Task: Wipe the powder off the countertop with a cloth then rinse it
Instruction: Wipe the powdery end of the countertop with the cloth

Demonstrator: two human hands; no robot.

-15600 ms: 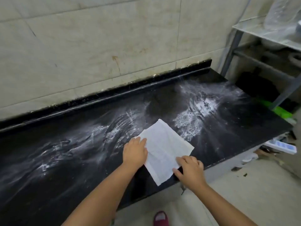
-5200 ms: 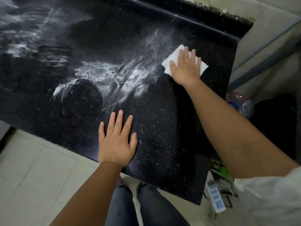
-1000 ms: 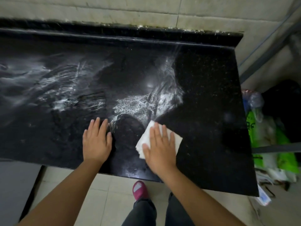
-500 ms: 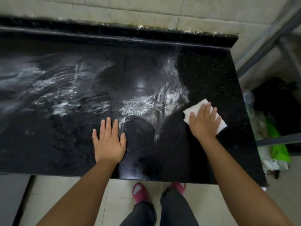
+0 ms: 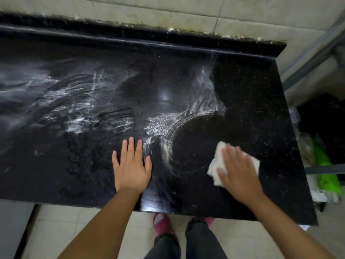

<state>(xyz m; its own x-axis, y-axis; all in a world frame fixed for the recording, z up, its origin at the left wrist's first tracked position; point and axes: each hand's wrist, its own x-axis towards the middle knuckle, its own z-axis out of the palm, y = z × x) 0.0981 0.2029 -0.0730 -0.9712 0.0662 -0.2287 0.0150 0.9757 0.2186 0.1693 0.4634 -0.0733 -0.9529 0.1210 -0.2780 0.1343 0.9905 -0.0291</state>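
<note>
I find the black countertop (image 5: 261, 94) filling most of the head view, with its raised back edge running along the tiled wall (image 5: 168, 10) at twelve o'clock. White powder (image 5: 160, 124) lies in smeared streaks from nine o'clock across to the centre. The densest patch sits just at eleven o'clock of a round wiped-dark area near the middle. The slab at three o'clock shows only fine specks.

The left hand (image 5: 131, 165) lies flat on the stone at six o'clock of that dense patch, fingers straight and spread, holding nothing. I judge it a brace.

The right hand (image 5: 238, 174) is at four o'clock of the wiped circle, palm down with fingers extended, pressing the cloth (image 5: 214, 165) flat onto the surface. The cloth is white and crumpled, showing at both sides of the hand. The hand is blurred, which I take as wiping in progress.

Assessment: the wiping step is in hand and far from finished, since most powder lies to the left. The next move calls for carrying the cloth toward ten o'clock into the dense patch, keeping pressure even. Rinsing is not yet due; no tap or sink is visible.
</note>
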